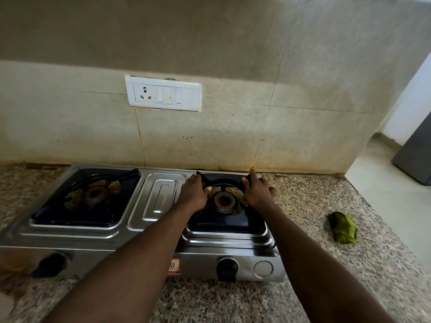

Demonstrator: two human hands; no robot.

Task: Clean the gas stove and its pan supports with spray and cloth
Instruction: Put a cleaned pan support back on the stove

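Head view: your left hand (193, 193) and right hand (256, 193) both grasp the right pan support (225, 180), fingers curled over its rear prongs, and it sits on its burner (225, 200) on the gas stove (161, 199). The left pan support (126, 174) is in place too, with brown grime around both burners. The green cloth (342, 227) lies untouched on the counter (326, 264), well to the right. No spray bottle shows. By this, you are at the start: lifting off the supports, spraying and wiping all remain.
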